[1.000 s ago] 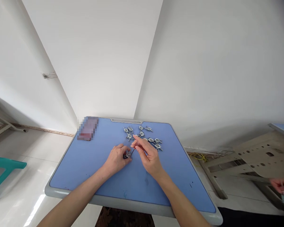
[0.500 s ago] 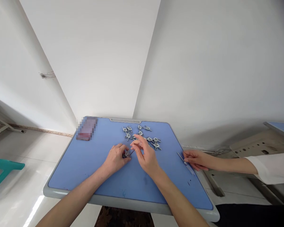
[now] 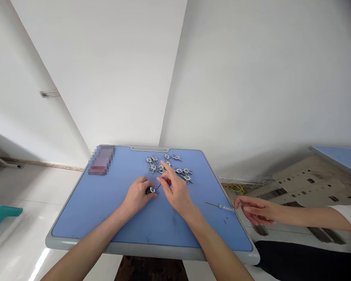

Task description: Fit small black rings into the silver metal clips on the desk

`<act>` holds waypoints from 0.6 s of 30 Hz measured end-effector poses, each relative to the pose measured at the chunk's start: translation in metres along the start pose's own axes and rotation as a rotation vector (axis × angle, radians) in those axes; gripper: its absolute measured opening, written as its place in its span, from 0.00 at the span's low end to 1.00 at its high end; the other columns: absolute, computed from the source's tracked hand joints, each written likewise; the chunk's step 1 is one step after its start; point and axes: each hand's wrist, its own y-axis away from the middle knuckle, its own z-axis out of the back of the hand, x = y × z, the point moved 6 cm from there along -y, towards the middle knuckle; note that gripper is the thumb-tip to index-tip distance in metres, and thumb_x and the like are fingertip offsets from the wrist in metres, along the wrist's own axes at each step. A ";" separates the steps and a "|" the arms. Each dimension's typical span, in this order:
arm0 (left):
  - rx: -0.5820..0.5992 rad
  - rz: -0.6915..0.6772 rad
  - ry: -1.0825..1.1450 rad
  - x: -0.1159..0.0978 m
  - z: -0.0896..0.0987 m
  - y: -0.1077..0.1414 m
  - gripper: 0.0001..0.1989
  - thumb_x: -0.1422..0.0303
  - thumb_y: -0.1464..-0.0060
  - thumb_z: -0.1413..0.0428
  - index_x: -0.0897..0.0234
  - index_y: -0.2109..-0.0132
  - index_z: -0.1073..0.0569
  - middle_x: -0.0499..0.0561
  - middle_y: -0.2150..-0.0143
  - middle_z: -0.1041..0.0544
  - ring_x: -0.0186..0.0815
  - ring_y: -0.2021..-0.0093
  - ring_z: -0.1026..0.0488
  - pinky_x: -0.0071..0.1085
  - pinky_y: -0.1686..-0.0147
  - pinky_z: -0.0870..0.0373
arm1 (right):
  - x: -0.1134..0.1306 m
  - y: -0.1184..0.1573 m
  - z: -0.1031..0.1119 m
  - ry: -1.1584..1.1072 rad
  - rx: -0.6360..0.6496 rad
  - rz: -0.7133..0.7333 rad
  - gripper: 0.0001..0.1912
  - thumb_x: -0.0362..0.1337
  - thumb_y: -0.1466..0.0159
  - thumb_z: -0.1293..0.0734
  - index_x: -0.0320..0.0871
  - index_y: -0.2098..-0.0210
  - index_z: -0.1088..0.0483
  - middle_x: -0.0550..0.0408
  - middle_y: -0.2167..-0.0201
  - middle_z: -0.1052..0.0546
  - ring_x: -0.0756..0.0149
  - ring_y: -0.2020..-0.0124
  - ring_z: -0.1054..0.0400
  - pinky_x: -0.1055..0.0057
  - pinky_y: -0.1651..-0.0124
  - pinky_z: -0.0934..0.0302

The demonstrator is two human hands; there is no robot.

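Observation:
My left hand is closed around a small metal fitting with a black part, just above the blue desk top. From the closed fingers of my right hand a thin shaft points at that fitting; it looks like a screwdriver, its handle mostly hidden in the palm. My right index finger stretches forward. Whether the tip touches the fitting is too small to tell. Several similar silver metal fittings lie scattered beyond my hands, some partly covered by my right fingers.
Another screwdriver with a clear handle lies near the desk's right edge. Beside it is another person's hand. A blurred-out flat object rests at the far left corner. A white wall stands behind the desk; a green stool is at left.
The other person's hand has let go of the clear screwdriver and moved off the right edge; that screwdriver now lies turned on the desk. The view has shifted slightly. My hands keep their grips.

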 end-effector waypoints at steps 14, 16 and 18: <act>0.035 0.035 0.057 0.004 0.004 0.000 0.07 0.72 0.49 0.42 0.62 0.60 0.25 0.48 0.67 0.29 0.32 0.68 0.31 0.27 0.66 0.37 | -0.004 0.002 -0.007 -0.248 0.077 -0.061 0.21 0.33 0.34 0.43 0.46 0.43 0.50 0.55 0.66 0.32 0.67 0.67 0.36 0.66 0.60 0.37; 0.029 0.032 0.056 0.004 0.004 0.000 0.06 0.72 0.49 0.42 0.63 0.61 0.27 0.47 0.68 0.29 0.33 0.68 0.31 0.27 0.67 0.37 | -0.006 0.001 -0.008 -0.264 0.082 -0.072 0.23 0.33 0.34 0.42 0.46 0.41 0.51 0.55 0.66 0.32 0.66 0.66 0.35 0.64 0.58 0.37; 0.029 0.029 0.054 0.003 0.004 0.000 0.05 0.72 0.49 0.42 0.63 0.63 0.28 0.47 0.68 0.29 0.33 0.68 0.31 0.27 0.68 0.38 | -0.007 0.001 -0.009 -0.281 0.114 -0.079 0.24 0.33 0.33 0.44 0.47 0.39 0.54 0.55 0.65 0.32 0.66 0.65 0.36 0.63 0.57 0.37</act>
